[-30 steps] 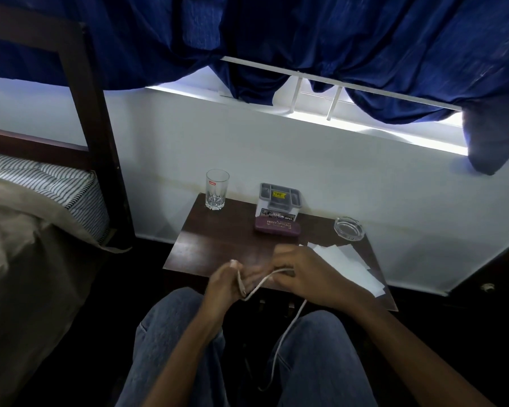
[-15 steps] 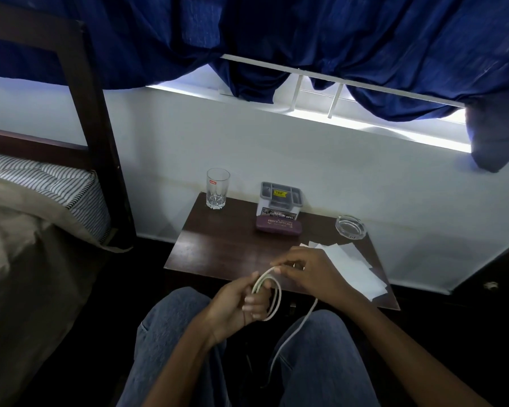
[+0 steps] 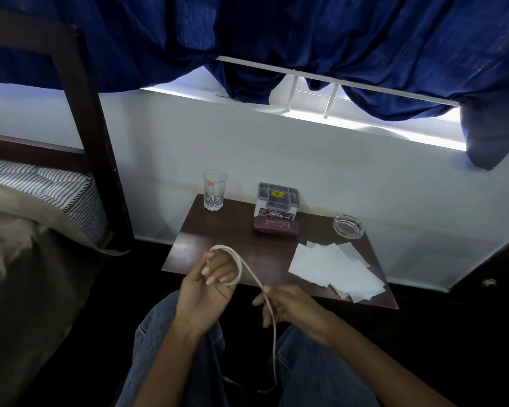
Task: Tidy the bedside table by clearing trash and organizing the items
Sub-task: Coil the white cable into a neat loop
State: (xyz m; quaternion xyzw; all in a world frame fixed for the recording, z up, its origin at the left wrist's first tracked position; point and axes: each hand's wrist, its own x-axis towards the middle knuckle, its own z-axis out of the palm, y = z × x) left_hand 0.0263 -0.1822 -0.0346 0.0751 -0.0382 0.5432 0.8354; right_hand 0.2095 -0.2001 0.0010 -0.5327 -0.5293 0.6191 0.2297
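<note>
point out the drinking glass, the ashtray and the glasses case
clear drinking glass (image 3: pixel 214 189): head view, middle of its wall
clear glass ashtray (image 3: pixel 348 226): head view, its bowl
maroon glasses case (image 3: pixel 276 225): head view, its lid

A thin white cord (image 3: pixel 249 270) loops around the left grip (image 3: pixel 210 284) and runs down through the right grip (image 3: pixel 285 308). White paper sheets (image 3: pixel 334 270) lie fanned on the worktop (image 3: pixel 232 236) just beyond the right grip.
</note>
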